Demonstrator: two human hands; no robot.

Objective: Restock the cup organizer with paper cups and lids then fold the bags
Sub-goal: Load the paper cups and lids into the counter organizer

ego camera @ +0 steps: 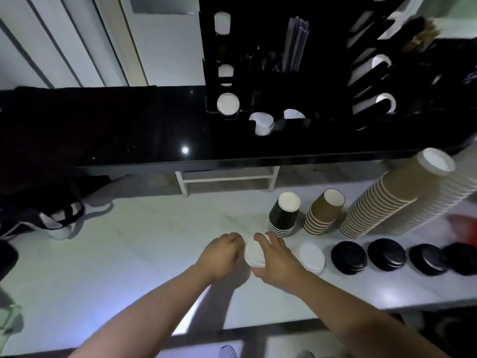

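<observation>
Stack of white lids (254, 253): on the white counter (129, 254), near centre, gripped between both hands. Right hand (277, 262): fingers curled round the stack's right side. Left hand (222, 251): fingers curled against its left side. Just right: second white lid stack (311, 257), then black lid stacks (349, 257). Behind them: black cups (283, 215), brown cups (324, 211). Far, on the black shelf: black cup organizer (322, 81).

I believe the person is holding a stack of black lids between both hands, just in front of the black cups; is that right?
Not quite: the head view shows both the left hand and right hand holding a stack of white lids, not black, just in front of the black cups.
</observation>
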